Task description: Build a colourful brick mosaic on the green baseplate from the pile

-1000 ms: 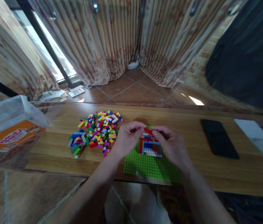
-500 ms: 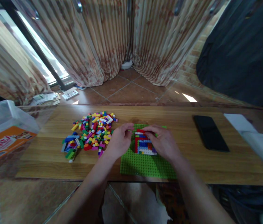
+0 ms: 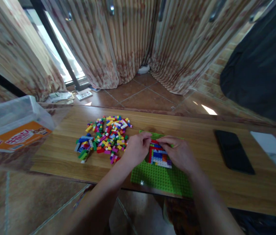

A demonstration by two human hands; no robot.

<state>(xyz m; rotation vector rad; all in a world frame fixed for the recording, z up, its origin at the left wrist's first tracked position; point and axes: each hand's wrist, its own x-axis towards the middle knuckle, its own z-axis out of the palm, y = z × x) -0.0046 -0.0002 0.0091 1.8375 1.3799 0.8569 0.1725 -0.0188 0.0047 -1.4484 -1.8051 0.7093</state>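
A green studded baseplate [image 3: 157,181] lies at the front of the table. On its far half sits a flat build of toy bricks [image 3: 158,156] in red, blue, white and orange. My left hand [image 3: 138,147] is at the far left corner of this build, thumb and fingers pinched together; what is between them is hidden. From the right, my right hand [image 3: 178,152] reaches over the build, its fingers closed at the right end of a red brick [image 3: 154,142] on the far edge. My right hand covers part of the build's right side.
Loose coloured bricks [image 3: 108,135] are heaped left of the baseplate. A clear plastic tub [image 3: 42,114] with an orange label stands at the table's left end. To the right lie a black phone [image 3: 233,151] and a white object [image 3: 270,143]. Curtains hang beyond the table.
The view has turned, so the table looks tilted and shifted to the right. My left hand has come closer to my right hand at the red brick.
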